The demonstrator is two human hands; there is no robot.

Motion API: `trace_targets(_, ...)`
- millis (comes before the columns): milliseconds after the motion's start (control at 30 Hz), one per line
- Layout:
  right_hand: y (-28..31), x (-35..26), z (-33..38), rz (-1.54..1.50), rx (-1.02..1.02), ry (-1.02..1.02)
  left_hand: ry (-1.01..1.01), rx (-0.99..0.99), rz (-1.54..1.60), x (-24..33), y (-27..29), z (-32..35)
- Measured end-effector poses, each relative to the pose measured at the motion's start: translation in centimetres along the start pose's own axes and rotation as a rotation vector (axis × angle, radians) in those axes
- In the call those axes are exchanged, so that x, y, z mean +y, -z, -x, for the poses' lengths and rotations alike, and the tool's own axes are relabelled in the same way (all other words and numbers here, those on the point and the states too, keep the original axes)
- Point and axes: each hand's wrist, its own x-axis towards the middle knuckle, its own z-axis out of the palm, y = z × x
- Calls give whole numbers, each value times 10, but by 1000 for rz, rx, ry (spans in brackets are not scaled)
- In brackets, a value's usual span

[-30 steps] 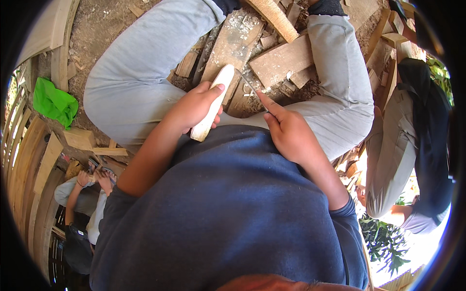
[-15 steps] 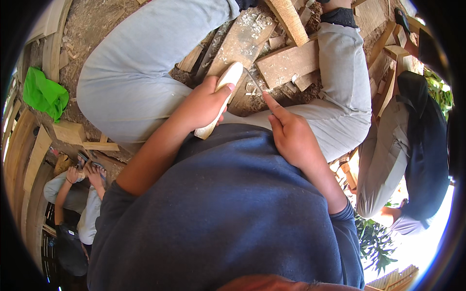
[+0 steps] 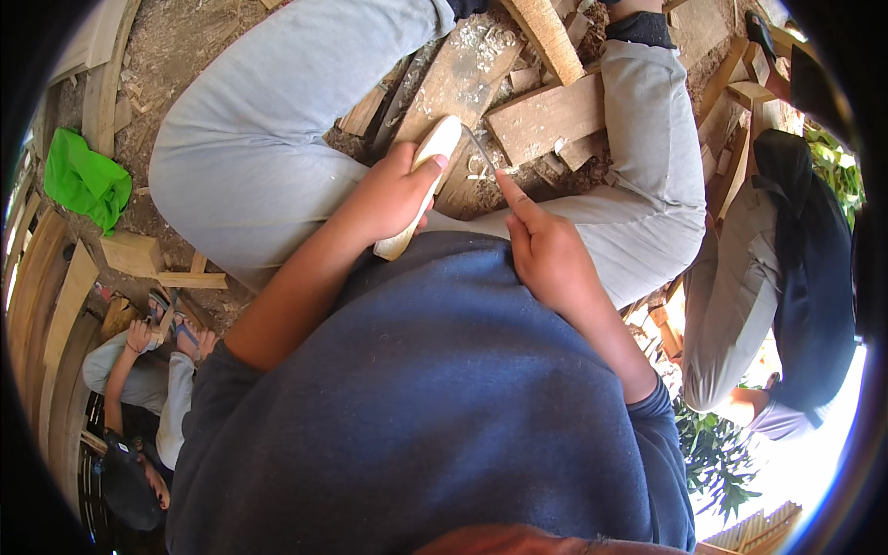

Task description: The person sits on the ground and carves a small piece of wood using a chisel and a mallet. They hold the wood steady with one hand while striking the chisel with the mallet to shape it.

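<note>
My left hand is wrapped round a pale, smooth piece of wood, long with a rounded far end, held slanting above my lap. In my right hand is a knife with a thin dark blade. My index finger lies stretched along the blade's back, and the handle is hidden inside my fist. The blade's tip is close to the rounded end of the wood; whether they touch I cannot tell. Beneath both, a wide plank strewn with curled shavings lies on the ground between my legs.
A short thick board and an upright-leaning timber lie ahead. To the left are a green bag and a wooden block. One person sits at lower left; another, in dark clothing, is at the right.
My right hand and the knife have shifted slightly left and toward the wood's rounded end. The left hand keeps its grip. The person at lower left has moved an arm.
</note>
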Motion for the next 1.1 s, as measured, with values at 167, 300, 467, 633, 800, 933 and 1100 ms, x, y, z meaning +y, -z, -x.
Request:
trace_targets(167, -2, 1, -8, 9, -11, -5, -12, 16, -64, 3, -2, 0)
trace_targets(300, -11, 8, -17, -15, 44, 38, 24, 20, -55, 2, -3, 2)
trace_targets(467, 0, -3, 1, -15, 0, -45, 39, 37, -20, 7, -5, 5)
trace_targets(633, -1, -2, 1, 49, -13, -3, 26, 34, -30, 4, -5, 4)
trace_targets(800, -13, 7, -12, 103, 40, 61, -13, 34, -87, 3, -5, 2)
trace_targets(933, -9, 2, -2, 80, 6, -5, 22, 32, -55, 4, -4, 4)
trace_targets(1100, -8, 1, 4, 112, -4, 3, 35, 35, -36, 2, -5, 1)
